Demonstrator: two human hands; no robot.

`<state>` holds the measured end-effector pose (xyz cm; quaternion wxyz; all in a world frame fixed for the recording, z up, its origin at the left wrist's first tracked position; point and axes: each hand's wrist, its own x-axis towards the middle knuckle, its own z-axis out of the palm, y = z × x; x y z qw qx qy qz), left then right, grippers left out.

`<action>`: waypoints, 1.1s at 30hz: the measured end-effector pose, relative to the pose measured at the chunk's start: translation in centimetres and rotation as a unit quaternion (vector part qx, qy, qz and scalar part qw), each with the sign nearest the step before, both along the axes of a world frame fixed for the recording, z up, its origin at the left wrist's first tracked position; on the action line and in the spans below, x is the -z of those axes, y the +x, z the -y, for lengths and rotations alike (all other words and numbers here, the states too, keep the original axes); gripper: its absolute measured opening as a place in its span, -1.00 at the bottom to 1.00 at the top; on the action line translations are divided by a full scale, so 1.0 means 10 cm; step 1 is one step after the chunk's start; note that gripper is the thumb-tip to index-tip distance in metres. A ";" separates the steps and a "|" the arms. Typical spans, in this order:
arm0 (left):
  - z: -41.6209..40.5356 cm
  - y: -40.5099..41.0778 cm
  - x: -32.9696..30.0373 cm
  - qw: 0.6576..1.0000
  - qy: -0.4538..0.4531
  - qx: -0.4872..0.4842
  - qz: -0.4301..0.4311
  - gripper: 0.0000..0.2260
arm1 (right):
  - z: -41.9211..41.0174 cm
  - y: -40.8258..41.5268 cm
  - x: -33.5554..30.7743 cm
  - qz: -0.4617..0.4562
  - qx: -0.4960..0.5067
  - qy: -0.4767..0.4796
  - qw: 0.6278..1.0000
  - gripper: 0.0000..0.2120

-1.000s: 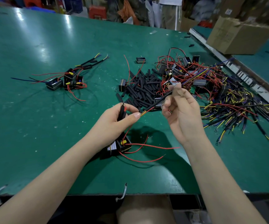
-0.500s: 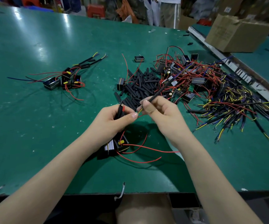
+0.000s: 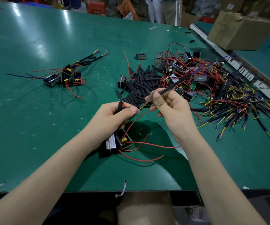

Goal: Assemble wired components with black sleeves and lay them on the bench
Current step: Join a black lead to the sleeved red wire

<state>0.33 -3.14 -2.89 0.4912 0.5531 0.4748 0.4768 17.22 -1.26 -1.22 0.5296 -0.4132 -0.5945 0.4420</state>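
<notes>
Left hand (image 3: 114, 116): I pinch a red wire (image 3: 131, 122) and black sleeve (image 3: 119, 106).
Right hand (image 3: 168, 109): I grip a sleeved cable (image 3: 171, 87), just right.

A wide green bench (image 3: 33, 111) is filling the view, its glossy top catching overhead light in pale streaks. A cardboard box (image 3: 239, 30) is sitting on a neighbouring green table at the right. Beyond the far edge, red crates (image 3: 97, 7) and a standing person's legs (image 3: 170, 10) are showing.
</notes>
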 end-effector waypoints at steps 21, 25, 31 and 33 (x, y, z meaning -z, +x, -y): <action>-0.01 -0.01 0.03 1.000 0.024 0.003 -0.004 -0.86 | -0.02 0.06 0.09 0.074 -0.089 0.038 0.993 -0.79; -0.01 0.02 0.05 0.998 0.042 0.025 -0.029 -0.86 | -0.01 0.05 0.06 0.062 -0.051 0.054 0.995 -0.77; 0.00 0.05 0.10 0.996 0.001 0.069 -0.052 -0.76 | -0.02 0.04 0.00 -0.023 0.013 0.032 0.999 -0.78; 0.01 0.04 0.11 0.996 0.019 0.066 -0.064 -0.78 | -0.01 0.04 0.00 -0.034 0.012 0.027 0.999 -0.77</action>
